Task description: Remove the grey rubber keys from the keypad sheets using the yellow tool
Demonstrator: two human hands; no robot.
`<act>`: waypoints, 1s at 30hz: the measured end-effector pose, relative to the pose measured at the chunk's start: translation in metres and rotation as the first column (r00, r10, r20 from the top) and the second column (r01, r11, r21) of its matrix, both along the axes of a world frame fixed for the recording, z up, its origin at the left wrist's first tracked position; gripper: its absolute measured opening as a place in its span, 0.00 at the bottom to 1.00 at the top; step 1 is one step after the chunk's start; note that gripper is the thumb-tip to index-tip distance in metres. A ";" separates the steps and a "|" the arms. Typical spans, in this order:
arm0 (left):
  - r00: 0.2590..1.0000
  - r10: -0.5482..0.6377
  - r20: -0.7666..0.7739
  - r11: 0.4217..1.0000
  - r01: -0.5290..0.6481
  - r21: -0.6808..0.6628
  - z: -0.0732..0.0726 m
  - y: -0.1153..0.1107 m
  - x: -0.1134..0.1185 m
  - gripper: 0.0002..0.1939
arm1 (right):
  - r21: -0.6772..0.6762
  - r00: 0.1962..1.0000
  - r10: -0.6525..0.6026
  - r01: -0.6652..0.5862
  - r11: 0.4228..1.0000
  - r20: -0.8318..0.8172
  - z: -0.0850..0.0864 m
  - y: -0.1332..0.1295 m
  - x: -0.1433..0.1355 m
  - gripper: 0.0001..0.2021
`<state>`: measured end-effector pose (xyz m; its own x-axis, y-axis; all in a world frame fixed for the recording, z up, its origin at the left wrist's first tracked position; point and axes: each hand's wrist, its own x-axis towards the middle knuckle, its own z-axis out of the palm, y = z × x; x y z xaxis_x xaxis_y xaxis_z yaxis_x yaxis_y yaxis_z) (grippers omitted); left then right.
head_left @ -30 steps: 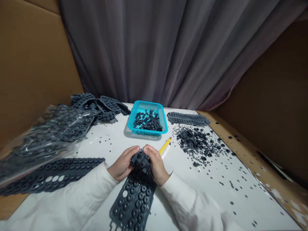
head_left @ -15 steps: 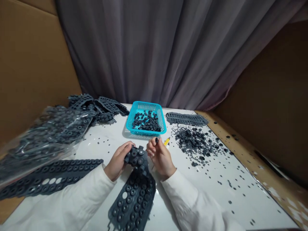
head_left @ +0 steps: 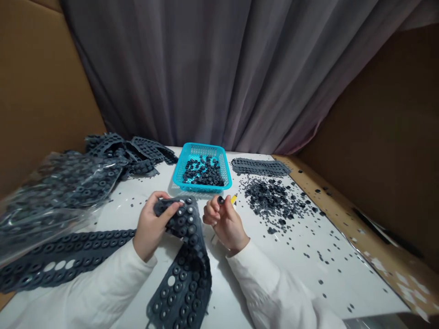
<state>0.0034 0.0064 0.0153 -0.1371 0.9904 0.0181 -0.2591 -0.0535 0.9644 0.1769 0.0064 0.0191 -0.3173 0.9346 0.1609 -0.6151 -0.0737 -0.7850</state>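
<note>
A dark rubber strip [head_left: 187, 285] with rows of ring-shaped bumps runs from the near edge of the table up to my left hand [head_left: 153, 224]. That hand grips the strip's upper end, thumb on top, with the end bent over. Just right of it, my right hand [head_left: 225, 222] pinches a small black rubber piece [head_left: 220, 200] between thumb and fingers. A yellow pointed object [head_left: 233, 198] shows behind the right fingertips. Beyond both hands stands a blue basket [head_left: 202, 187] holding many small black pieces [head_left: 206, 172].
Another strip [head_left: 85, 249] with white dots lies at left, below a clear plastic bag [head_left: 68, 187] of dark parts. More strips [head_left: 137, 153] are piled behind. At right are a flat strip [head_left: 260, 167] and a heap of black scraps [head_left: 272, 198] on the white table [head_left: 274, 283].
My left hand has moved left and turned, its thumb now on top of the strip, whose upper end is opened out more. My right hand still pinches the black piece. The whole view has shifted slightly.
</note>
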 end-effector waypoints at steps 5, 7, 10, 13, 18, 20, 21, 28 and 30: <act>0.981 0.195 0.003 0.980 -0.195 0.042 0.003 0.005 -0.007 0.19 | -0.016 0.998 0.069 -0.069 0.997 -0.012 0.001 -0.001 0.001 0.21; 0.978 0.207 -0.027 0.978 -0.206 0.042 0.001 0.005 -0.008 0.19 | -0.016 0.996 0.078 -0.077 0.997 0.038 0.001 -0.001 0.004 0.21; 0.976 0.204 -0.082 0.978 -0.200 0.055 0.001 0.003 -0.007 0.21 | 0.101 0.949 -0.128 0.102 0.990 0.290 0.003 0.005 0.017 0.18; 0.979 0.157 -0.130 0.986 -0.148 0.076 0.004 -0.001 -0.004 0.22 | 0.448 0.611 -0.538 0.312 0.838 0.581 0.001 0.021 0.037 0.12; 0.983 -0.050 -0.177 0.999 0.051 0.004 0.005 -0.007 0.007 0.21 | 0.729 0.097 -0.767 0.255 0.636 0.635 -0.008 0.059 0.056 0.13; 0.971 -0.124 -0.203 0.992 0.116 -0.051 0.003 -0.009 0.010 0.21 | 0.753 -0.010 -0.765 0.190 0.630 0.644 -0.005 0.065 0.052 0.17; 0.965 -0.146 -0.220 0.988 0.134 -0.071 0.002 -0.010 0.011 0.21 | 0.769 -0.028 -0.776 0.161 0.618 0.630 0.000 0.063 0.048 0.19; 0.896 -0.221 -0.385 0.974 0.223 -0.041 -0.003 -0.012 0.012 0.19 | 0.629 0.159 -0.617 -0.346 0.696 0.770 0.050 0.005 0.017 0.08; 0.885 -0.199 -0.421 0.974 0.226 0.013 -0.002 -0.013 0.010 0.17 | 0.529 0.042 -0.556 -0.374 0.762 0.830 0.054 -0.005 0.013 0.11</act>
